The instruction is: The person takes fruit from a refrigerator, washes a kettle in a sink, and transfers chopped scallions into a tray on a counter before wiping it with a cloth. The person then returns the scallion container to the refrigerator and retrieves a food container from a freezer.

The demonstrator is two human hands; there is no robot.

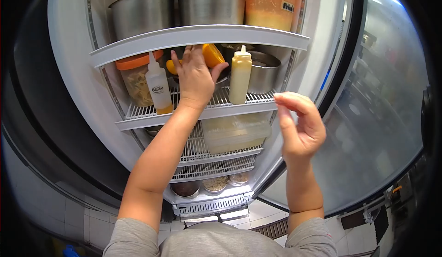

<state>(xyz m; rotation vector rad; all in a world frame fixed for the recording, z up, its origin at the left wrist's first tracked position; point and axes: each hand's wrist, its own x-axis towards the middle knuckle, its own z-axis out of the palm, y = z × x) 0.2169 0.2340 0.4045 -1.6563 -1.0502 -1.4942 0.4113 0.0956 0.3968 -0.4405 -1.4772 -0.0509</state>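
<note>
My left hand (198,80) reaches onto the fridge's second shelf, its back toward me and its fingers spread. Its thumb lies along the lower edge of an orange half (213,55), partly hidden behind the hand. Another orange piece (172,67) shows beside my little finger, and a dark bowl (222,78) peeks out underneath. Left of the hand leans a clear squeeze bottle (159,87) with a little amber liquid at its bottom. A pale yellow squeeze bottle (240,77) stands to the right. My right hand (301,126) hovers before the shelf's right end, loosely curled, nothing in it.
Steel pots (212,6) and an orange tub (270,6) fill the top shelf. An orange-lidded container (136,82) and a steel pot (264,73) flank the bottles. Below sits a translucent box (237,132). The glass door (373,109) stands open at right.
</note>
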